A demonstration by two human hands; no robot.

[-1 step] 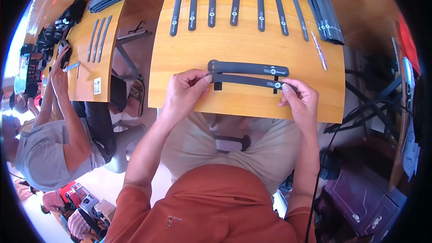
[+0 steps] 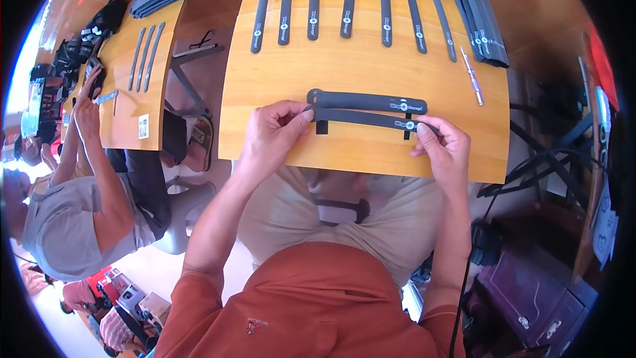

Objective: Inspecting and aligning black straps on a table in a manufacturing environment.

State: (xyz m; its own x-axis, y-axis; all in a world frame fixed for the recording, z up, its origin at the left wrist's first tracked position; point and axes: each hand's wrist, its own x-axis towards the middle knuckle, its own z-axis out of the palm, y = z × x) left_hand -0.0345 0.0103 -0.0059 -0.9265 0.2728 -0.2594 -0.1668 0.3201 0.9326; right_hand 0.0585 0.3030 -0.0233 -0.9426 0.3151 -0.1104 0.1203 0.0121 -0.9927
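Near the front edge of the wooden table [image 2: 371, 63], a dark grey storage strap [image 2: 364, 118] is stretched sideways between my hands. My left hand [image 2: 277, 134] pinches its left end between thumb and fingers. The right end sits under the thumb of my right hand [image 2: 448, 149], next to a white printed mark. Just behind it lies a second dark strap [image 2: 364, 101], its rounded end with a hole at the left. Two short black pieces [image 2: 322, 127] stick out below the held strap; how they are attached is hidden.
Several similar straps [image 2: 315, 6] lie in a spread row along the far side. A bundle of straps [image 2: 487, 23] and a purple-white pen [image 2: 473, 79] are at the right. Another person [image 2: 86, 219] works at a separate table [image 2: 147, 79] on the left.
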